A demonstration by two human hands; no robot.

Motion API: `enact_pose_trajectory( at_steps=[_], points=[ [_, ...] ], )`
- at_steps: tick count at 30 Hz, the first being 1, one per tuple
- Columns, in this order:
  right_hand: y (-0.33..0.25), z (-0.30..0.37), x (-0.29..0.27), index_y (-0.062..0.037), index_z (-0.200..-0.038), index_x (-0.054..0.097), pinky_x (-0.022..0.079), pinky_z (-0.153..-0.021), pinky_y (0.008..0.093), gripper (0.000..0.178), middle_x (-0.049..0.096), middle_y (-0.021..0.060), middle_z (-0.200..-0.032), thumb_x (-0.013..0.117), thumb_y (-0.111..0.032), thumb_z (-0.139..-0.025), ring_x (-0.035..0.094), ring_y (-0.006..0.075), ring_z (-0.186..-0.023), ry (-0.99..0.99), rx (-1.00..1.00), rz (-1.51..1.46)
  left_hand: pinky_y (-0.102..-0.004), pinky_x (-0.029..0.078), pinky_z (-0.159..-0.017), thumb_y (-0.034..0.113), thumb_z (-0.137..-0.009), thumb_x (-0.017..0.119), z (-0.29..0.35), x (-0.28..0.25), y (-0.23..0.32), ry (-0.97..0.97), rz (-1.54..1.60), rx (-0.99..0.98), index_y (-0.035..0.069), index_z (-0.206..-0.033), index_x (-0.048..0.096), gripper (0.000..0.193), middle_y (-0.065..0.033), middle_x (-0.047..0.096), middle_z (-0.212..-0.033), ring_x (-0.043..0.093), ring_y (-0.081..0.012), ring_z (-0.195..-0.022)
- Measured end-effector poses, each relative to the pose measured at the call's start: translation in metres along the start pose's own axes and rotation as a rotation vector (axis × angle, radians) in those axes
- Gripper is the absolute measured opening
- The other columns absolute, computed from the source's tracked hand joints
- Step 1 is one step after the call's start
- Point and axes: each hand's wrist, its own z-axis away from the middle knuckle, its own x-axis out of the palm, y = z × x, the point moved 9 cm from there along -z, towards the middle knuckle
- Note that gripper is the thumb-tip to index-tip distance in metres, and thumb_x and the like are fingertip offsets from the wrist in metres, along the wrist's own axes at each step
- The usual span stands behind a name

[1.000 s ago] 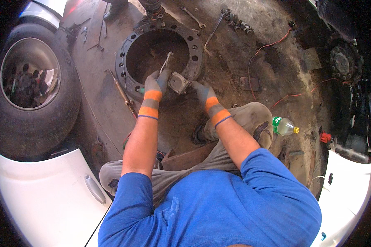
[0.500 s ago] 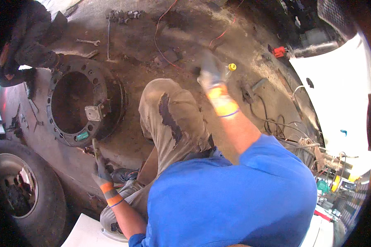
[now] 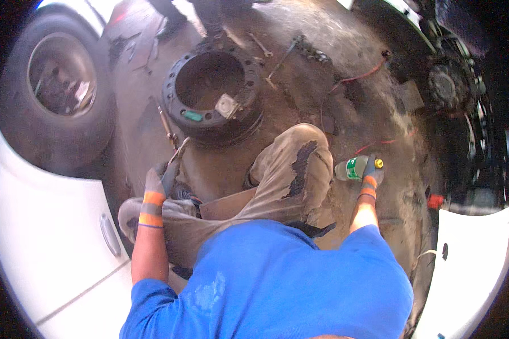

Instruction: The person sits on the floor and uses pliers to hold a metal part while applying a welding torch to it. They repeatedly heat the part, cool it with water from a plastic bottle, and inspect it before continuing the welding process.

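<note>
Head view: the right hand (image 3: 373, 174) now has its gloved fingers wrapped around the bottle (image 3: 354, 168) near its neck. Half a second ago that hand was a blur beside the yellow cap (image 3: 379, 163); a second ago it was at the square metal part (image 3: 226, 106), while the bottle lay untouched. The square part now rests out of both hands' grasp on the rim of the heavy round drum (image 3: 232, 133), up and to the right of the left fingers. In the left hand (image 3: 159, 178), fingers closed around it, is the slim tool (image 3: 181, 149), which a second ago was held up over the drum's opening.

The bottle lies on its side in the right fingers: its base points left, toward the person's knee (image 3: 305, 138), and its cap sticks out just to the right of the fingers. Its long axis runs crosswise, the cap end a little farther from the person; whether it touches the floor cannot be told. The slim tool slants away from the left fingers, tip forward and rightward, short of the drum. A brass-coloured tool (image 3: 167, 125) lies just beyond those fingers; a red wire (image 3: 373, 144) lies just beyond the right ones.
</note>
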Motion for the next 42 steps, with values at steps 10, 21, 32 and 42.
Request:
enact_pose_trajectory(
  at_steps=[10, 21, 32, 42],
  points=[
    [-0.282, 0.172, -0.266, 0.0023, -0.115, 0.063, 0.050, -0.087, 0.0347, 0.046, 0.066, 0.0109, -0.108, 0.054, -0.039, -0.097, 0.063, 0.0201, -0.096, -0.113, -1.120, -1.073, -0.0269, 0.051, -0.065, 0.028, -0.092, 0.061, 0.012, 0.025, 0.080, -0.054, 0.923, 0.065, -0.001, -0.111, 0.066, 0.035, -0.0078, 0.068, -0.089, 0.064, -0.0142, -0.079],
    [-0.464, 0.383, -0.032, -0.0092, -0.086, 0.063, 0.052, -0.063, 0.0333, 0.023, 0.064, 0.0027, -0.076, 0.066, -0.032, -0.089, 0.064, 0.0180, -0.070, -1.278, -0.641, -1.451, -0.0435, 0.043, -0.103, 0.036, -0.101, 0.040, -0.033, -0.025, 0.023, -0.029, 1.072, 0.351, 0.002, -0.135, 0.048, 0.048, -0.0142, 0.054, -0.134, 0.054, -0.0294, -0.118],
    [-0.320, 0.499, 0.166, -0.0122, -0.120, 0.054, 0.053, -0.079, 0.0325, 0.042, 0.063, 0.0047, -0.102, 0.067, -0.039, -0.089, 0.064, 0.0182, -0.092, -1.588, 0.143, -1.299, -0.0474, 0.042, -0.101, 0.040, -0.100, 0.040, 0.051, -0.087, -0.062, 0.040, 1.271, -0.008, 0.002, -0.114, 0.059, 0.045, -0.0164, 0.062, -0.118, 0.056, -0.0312, -0.115],
    [-0.314, 0.499, 0.179, -0.0106, -0.108, 0.059, 0.053, -0.077, 0.0316, 0.040, 0.066, 0.0040, -0.097, 0.066, -0.045, -0.088, 0.064, 0.0164, -0.086, -1.739, 0.340, -1.335, -0.0436, 0.052, -0.086, 0.035, -0.099, 0.043, 0.038, -0.097, 0.016, 0.188, 1.073, 0.021, -0.004, -0.113, 0.058, 0.044, -0.0199, 0.065, -0.107, 0.064, -0.0305, -0.098]
  ],
)
